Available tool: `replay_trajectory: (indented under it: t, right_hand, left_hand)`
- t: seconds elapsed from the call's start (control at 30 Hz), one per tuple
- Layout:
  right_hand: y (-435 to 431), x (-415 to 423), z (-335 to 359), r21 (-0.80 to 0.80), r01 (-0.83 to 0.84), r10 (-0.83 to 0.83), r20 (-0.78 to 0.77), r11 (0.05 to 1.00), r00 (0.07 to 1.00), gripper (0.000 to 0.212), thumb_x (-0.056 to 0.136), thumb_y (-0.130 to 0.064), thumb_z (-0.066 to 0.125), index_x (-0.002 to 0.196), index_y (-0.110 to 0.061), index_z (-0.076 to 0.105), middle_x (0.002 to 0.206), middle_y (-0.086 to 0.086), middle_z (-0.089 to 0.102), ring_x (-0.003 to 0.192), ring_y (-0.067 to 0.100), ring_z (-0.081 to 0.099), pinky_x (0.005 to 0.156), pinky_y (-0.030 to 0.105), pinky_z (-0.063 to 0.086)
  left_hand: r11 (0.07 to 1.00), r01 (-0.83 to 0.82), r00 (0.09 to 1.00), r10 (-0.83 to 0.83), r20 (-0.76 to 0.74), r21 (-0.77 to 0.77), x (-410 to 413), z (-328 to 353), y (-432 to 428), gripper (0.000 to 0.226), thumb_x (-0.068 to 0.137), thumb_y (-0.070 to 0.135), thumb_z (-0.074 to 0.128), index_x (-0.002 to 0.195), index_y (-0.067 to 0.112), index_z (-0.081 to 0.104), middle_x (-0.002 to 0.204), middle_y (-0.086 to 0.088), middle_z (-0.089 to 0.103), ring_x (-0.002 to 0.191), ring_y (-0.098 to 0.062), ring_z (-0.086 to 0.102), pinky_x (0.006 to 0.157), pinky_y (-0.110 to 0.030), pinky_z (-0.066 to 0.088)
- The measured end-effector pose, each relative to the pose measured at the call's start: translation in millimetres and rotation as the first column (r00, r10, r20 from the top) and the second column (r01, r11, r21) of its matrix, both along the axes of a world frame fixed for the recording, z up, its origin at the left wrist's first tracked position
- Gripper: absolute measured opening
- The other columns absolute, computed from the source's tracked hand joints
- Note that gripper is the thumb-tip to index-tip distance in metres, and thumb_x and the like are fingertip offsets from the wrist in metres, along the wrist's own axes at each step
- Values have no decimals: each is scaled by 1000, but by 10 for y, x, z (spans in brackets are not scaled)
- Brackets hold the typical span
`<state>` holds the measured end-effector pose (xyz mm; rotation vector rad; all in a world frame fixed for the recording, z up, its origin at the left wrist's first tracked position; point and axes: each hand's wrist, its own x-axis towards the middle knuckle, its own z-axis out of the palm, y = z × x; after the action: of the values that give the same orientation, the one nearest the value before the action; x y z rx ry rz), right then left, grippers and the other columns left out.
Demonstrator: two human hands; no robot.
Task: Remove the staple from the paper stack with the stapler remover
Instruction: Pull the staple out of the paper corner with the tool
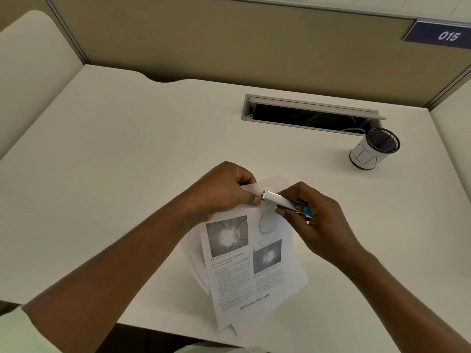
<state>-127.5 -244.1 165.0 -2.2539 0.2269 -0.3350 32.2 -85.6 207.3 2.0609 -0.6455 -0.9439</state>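
Head view shows our two bare hands meeting over a white desk (pixel 127 149) inside a beige-walled cubicle. Far right on the desk stands a black mesh cup (pixel 374 151), cylindrical, wrapped in white paper with hand-drawn letters. Behind it a long grey cable hatch (pixel 305 105) lies open, its dark slot showing pale cords. A navy plate (pixel 443 35) reading 015 sits on the partition wall at upper right.

Our left hand (pixel 221 192) pinches the top corner of the paper stack (pixel 254 263), thumb on top and fingers curled beneath, lifting that corner off the desk. The stack lies near the front desk edge, its loose sheets fanned out, the lower ends hanging just past the edge. The top sheet is thin printed paper with grey round images and blocks of text.

Our right hand (pixel 321 220) is clenched around the stapler remover (pixel 283 201), a shiny flat metal tool with a blue part showing at the back. Its tip touches the pinched corner just beside our left thumb. The staple itself is too small to make out, and the hands cover much of that corner.
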Motion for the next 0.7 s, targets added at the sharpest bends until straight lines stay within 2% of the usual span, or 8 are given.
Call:
replay_trajectory:
  t: [0.1,0.23,0.3,0.37,0.43,0.5,0.57,0.7]
  right_hand:
    - [102,-19,-30,110,66,-65,-13,992,998,12,94,-25,70,101,-31,63,90,-15,68,77,11,60,63,13,41]
    - [188,-24,-5,218,128,-121,-46,968,992,9,94,-35,66,100,-36,60,93,-19,68,80,7,63,63,12,45]
    - [200,-11,14,299,152,-137,-73,942,988,10,93,-40,64,101,-34,62,92,-18,69,79,5,63,65,16,49]
    - [185,20,48,424,160,-139,-79,891,987,9,95,-34,66,100,-28,64,86,-12,69,70,5,61,61,20,50]
    - [140,35,95,476,147,-129,-70,867,989,11,94,-32,67,102,-25,65,82,-8,68,64,5,58,58,20,49]
    - [80,9,141,421,140,-123,-67,896,990,21,90,-41,66,107,-28,64,89,-7,70,66,6,60,59,21,52]
    - [25,-51,167,277,142,-132,-55,950,990,26,87,-47,65,111,-37,61,95,-7,70,73,7,64,63,20,55]
    - [-9,-136,202,77,100,-102,27,992,994,26,92,-35,69,115,-42,59,101,-12,69,91,10,65,71,13,51]
  left_hand:
    - [999,-21,1000,21,12,-28,-13,-10,11,6,79,20,82,85,18,79,81,4,75,70,-10,64,66,-24,48]
    - [995,-57,998,57,-9,-83,-11,-7,25,11,80,20,82,88,15,79,88,0,77,78,-15,67,75,-30,51]
    - [993,-64,998,61,-29,-101,-39,-12,18,13,79,21,82,91,16,79,90,1,77,82,-15,69,75,-30,51]
    - [992,-53,998,49,-39,-111,-105,-24,3,12,79,21,82,91,21,79,88,6,77,82,-12,70,73,-27,51]
    - [991,-44,998,40,-38,-128,-158,-33,-7,8,81,21,80,88,22,79,87,5,79,79,-12,72,71,-27,54]
    - [987,-66,997,58,-58,-145,-156,-23,2,5,83,22,78,88,20,78,84,2,79,74,-13,72,70,-30,56]
    - [985,-89,993,76,-91,-149,-125,2,29,5,84,23,77,88,20,78,82,3,79,72,-14,74,67,-30,58]
    - [984,-100,986,78,-147,-149,-123,34,60,4,86,22,74,85,20,77,78,4,79,64,-8,72,57,-20,54]
